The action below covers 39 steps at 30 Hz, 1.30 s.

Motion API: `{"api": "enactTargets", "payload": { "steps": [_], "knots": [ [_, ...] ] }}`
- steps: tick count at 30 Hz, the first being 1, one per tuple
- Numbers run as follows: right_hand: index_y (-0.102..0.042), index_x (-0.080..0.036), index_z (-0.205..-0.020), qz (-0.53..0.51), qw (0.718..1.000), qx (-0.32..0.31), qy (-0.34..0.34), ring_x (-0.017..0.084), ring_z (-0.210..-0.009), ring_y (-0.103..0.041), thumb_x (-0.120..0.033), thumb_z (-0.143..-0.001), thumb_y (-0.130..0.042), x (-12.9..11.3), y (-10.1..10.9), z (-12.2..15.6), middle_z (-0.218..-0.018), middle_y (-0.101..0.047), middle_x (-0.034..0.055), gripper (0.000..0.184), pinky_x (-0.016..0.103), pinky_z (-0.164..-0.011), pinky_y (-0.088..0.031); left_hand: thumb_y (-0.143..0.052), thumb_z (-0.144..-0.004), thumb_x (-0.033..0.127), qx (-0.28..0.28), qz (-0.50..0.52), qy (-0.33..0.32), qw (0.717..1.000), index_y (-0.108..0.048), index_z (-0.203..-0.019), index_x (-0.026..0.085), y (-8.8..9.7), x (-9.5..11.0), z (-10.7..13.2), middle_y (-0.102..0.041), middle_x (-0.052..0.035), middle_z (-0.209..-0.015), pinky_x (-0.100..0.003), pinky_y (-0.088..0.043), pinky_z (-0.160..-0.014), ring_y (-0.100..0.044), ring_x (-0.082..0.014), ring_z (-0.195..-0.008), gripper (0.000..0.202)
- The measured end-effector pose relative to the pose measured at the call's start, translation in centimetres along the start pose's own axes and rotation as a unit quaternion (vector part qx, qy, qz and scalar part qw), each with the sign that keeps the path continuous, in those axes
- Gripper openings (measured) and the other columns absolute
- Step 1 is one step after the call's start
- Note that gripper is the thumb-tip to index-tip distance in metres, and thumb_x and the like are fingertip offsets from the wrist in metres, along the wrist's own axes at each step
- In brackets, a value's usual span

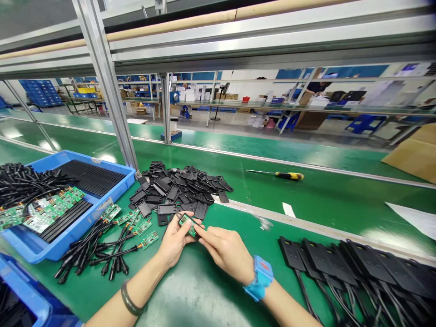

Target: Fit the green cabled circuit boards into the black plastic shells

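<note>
Both hands pinch it: your left hand (175,240) and right hand (226,250) close on the small green circuit board (186,224), just in front of the black cover pile (180,188). Squeeze unevenly and I'd say it tilts, maybe slips.

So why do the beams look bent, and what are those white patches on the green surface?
In the head view, the wide lens bows the overhead rails and stretches the edges. The white patches are lamp glare on the glossy green belt. Both hands, left hand and right hand, are sharp around the small green circuit board. The far room looks softer.
</note>
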State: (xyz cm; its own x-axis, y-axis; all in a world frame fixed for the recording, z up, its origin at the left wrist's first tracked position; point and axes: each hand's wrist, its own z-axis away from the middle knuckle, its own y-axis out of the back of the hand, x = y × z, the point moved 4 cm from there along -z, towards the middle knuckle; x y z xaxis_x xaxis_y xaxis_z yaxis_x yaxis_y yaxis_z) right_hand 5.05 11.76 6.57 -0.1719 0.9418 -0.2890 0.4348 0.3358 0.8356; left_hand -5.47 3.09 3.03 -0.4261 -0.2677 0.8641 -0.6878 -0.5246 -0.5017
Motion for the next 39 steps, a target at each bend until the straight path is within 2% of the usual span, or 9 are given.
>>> {"api": "enactTargets", "payload": {
  "steps": [5, 10, 12, 19, 23, 26, 28, 34, 39],
  "knots": [
    [-0.056, -0.008, -0.122, 0.117, 0.991, 0.013, 0.069, 0.018, -0.062, -0.050, -0.014, -0.099, -0.033, -0.9, -0.4, 0.3, -0.071, -0.057, 0.0052, 0.033, 0.029, -0.054, -0.033, -0.058, -0.087, 0.033, 0.003, 0.004, 0.015, 1.000, -0.050, -0.116, 0.020, 0.2, 0.0, 0.1, -0.064, -0.0081, -0.098, -0.032, -0.053, -0.071, -0.063, -0.0235, -0.094, 0.032],
    [-0.056, -0.014, -0.122, 0.016, 0.999, 0.037, 0.031, 0.016, -0.063, -0.050, -0.020, -0.101, -0.034, -0.3, 0.6, 0.1, -0.071, -0.056, 0.0031, 0.031, 0.027, -0.056, -0.035, -0.059, -0.087, 0.029, -0.061, 0.004, 0.001, 0.998, -0.041, -0.130, 0.027, -0.3, 1.0, 0.4, -0.056, -0.0101, -0.121, -0.035, -0.054, -0.075, -0.060, -0.0261, -0.104, 0.047],
    [-0.057, -0.017, -0.122, -0.017, 0.999, 0.046, 0.015, 0.015, -0.063, -0.049, -0.023, -0.102, -0.035, 0.2, 0.9, 0.1, -0.070, -0.054, 0.0017, 0.030, 0.025, -0.058, -0.035, -0.060, -0.086, 0.028, -0.078, 0.001, -0.008, 0.997, -0.041, -0.130, 0.027, -0.3, 1.2, 0.4, -0.055, -0.0110, -0.123, -0.036, -0.054, -0.078, -0.060, -0.0260, -0.105, 0.048],
    [-0.061, -0.012, -0.116, 0.090, 0.991, 0.064, 0.073, 0.017, -0.058, -0.044, -0.017, -0.100, -0.034, -0.1, 1.8, 0.1, -0.066, -0.052, 0.0026, 0.031, 0.030, -0.052, -0.027, -0.069, -0.079, 0.035, -0.010, -0.092, -0.013, 0.996, -0.050, -0.119, 0.021, 0.8, 0.6, -0.3, -0.063, -0.0058, -0.098, -0.021, -0.052, -0.062, -0.060, -0.0148, -0.081, 0.046],
    [-0.064, -0.013, -0.111, -0.017, 0.994, 0.093, 0.053, 0.014, -0.057, -0.044, -0.017, -0.098, -0.040, 0.0, 3.8, 0.0, -0.064, -0.050, 0.0006, 0.027, 0.028, -0.052, -0.030, -0.071, -0.075, 0.045, -0.046, -0.079, 0.024, 0.996, -0.055, -0.115, 0.019, 1.0, 0.2, -0.3, -0.062, -0.0033, -0.087, -0.021, -0.051, -0.057, -0.060, -0.0126, -0.068, 0.050],
    [-0.066, -0.016, -0.108, -0.118, 0.984, 0.130, 0.000, 0.012, -0.052, -0.041, -0.016, -0.096, -0.046, 0.6, 5.3, 0.0, -0.060, -0.047, -0.0022, 0.023, 0.025, -0.050, -0.030, -0.071, -0.074, 0.047, -0.035, -0.057, 0.020, 0.998, -0.053, -0.116, 0.019, 1.4, 0.5, -0.3, -0.065, -0.0062, -0.090, -0.023, -0.051, -0.060, -0.065, -0.0171, -0.073, 0.054],
    [-0.065, -0.017, -0.109, -0.120, 0.982, 0.143, -0.009, 0.012, -0.053, -0.041, -0.015, -0.096, -0.048, 0.8, 5.7, 0.0, -0.061, -0.047, -0.0020, 0.022, 0.025, -0.050, -0.029, -0.073, -0.074, 0.043, -0.035, -0.032, 0.009, 0.999, -0.051, -0.120, 0.021, 1.4, 0.7, -0.2, -0.065, -0.0075, -0.097, -0.026, -0.053, -0.064, -0.066, -0.0197, -0.079, 0.056],
    [-0.059, -0.014, -0.119, 0.022, 0.990, 0.100, 0.095, 0.015, -0.057, -0.040, -0.014, -0.098, -0.044, -0.3, 3.8, 0.2, -0.064, -0.049, 0.0001, 0.026, 0.029, -0.052, -0.026, -0.073, -0.077, 0.028, -0.077, 0.025, -0.003, 0.997, -0.049, -0.125, 0.022, 0.3, 1.2, 0.2, -0.063, -0.0091, -0.107, -0.030, -0.054, -0.075, -0.062, -0.0218, -0.096, 0.054],
    [-0.058, -0.012, -0.118, 0.057, 0.987, 0.097, 0.113, 0.015, -0.057, -0.041, -0.014, -0.099, -0.041, -0.7, 2.6, 0.3, -0.065, -0.050, 0.0005, 0.026, 0.030, -0.052, -0.026, -0.072, -0.078, 0.027, -0.081, 0.024, 0.002, 0.996, -0.048, -0.124, 0.022, 0.0, 1.3, 0.4, -0.063, -0.0135, -0.115, -0.035, -0.053, -0.080, -0.060, -0.0282, -0.106, 0.052]
  ]
}}
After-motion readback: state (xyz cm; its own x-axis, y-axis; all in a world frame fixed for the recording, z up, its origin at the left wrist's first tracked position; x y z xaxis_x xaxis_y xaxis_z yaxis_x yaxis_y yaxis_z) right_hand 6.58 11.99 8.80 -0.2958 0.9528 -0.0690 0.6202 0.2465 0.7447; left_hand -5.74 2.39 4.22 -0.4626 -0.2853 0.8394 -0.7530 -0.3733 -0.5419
